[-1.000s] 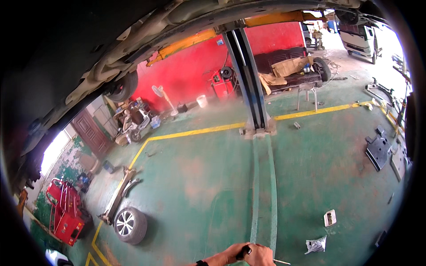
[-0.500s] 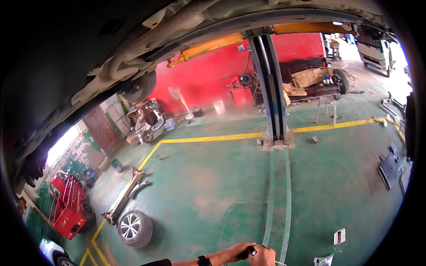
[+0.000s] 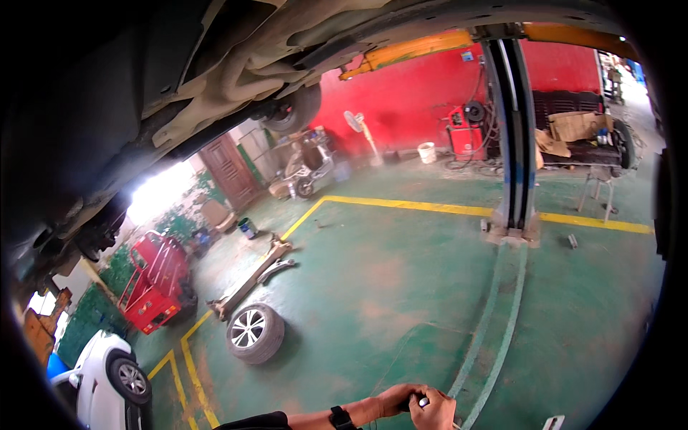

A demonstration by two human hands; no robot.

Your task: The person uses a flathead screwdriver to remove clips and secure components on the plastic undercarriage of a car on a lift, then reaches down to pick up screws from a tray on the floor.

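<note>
Low in the view, my left hand [image 3: 395, 400] and my right hand [image 3: 436, 411] meet in front of me, both with fingers curled in. A black band circles my left wrist, below a dark sleeve. Between the hands shows a small dark object with a shiny pale end [image 3: 424, 402]; its kind is too small and too covered to tell. A thin pale tip pokes out under my right hand at the lower edge. Overhead stretches the underside of a raised vehicle [image 3: 236, 79], with pipes and a wheel [image 3: 297, 111]; neither hand touches it.
A lift post [image 3: 513, 136] stands right of centre. Left on the green floor lie a wheel with tyre [image 3: 255, 333] and a long metal beam [image 3: 251, 281]. Beyond are a red cargo tricycle [image 3: 154, 283], a white car [image 3: 107, 380], a scooter [image 3: 309, 168] and a white bucket [image 3: 427, 153].
My view has turned left, so the post and floor wheel sit further right and more of the white car shows. My hands stay together, slightly further right in the picture.
</note>
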